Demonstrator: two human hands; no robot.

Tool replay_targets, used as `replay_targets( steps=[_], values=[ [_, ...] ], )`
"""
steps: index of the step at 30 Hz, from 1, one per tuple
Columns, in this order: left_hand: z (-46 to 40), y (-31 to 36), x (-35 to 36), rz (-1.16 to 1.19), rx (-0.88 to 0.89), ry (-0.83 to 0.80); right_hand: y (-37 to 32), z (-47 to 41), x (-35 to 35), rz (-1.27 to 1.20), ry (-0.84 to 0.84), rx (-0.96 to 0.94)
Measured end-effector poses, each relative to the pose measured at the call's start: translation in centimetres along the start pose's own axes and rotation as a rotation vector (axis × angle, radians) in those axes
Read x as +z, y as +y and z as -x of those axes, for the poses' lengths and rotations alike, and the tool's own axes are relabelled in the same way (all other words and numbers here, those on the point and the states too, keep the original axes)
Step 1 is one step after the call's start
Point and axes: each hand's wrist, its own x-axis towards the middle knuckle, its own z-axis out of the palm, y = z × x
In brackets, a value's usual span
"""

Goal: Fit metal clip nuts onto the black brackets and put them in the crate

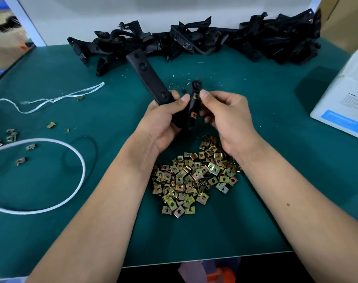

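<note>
My left hand [163, 121] grips a black bracket [145, 74] above the green table [72, 180]; its long arm points up and to the left. My right hand [225, 117] pinches the bracket's shorter arm, thumb pressing on a metal clip nut [196, 96] near the top. A second clip nut [194, 114] sits lower on that same arm. A heap of loose clip nuts [192, 176] lies on the table between my forearms. No crate is in view.
A pile of black brackets [215, 39] runs along the back of the table. White cord [57, 99] and a white loop [80, 160] lie at left with scattered clip nuts [10, 135]. A white box [345, 103] stands at right.
</note>
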Motion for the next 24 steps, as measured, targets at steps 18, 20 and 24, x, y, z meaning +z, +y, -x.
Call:
replay_targets(
  steps=[18, 20, 24],
  values=[
    [1.8, -1.4, 7.4, -0.328, 0.471, 0.146, -3.4, 3.0, -4.3, 0.22, 0.041, -0.215],
    [2.4, -3.1, 11.6, -0.315, 0.506, 0.048, -4.5, 4.2, -8.1, 0.171, 0.143, -0.284],
    [4.7, -8.6, 22.5, -0.316, 0.502, -0.152, -5.9, 8.2, -18.5, 0.227, 0.429, -0.338]
  ],
)
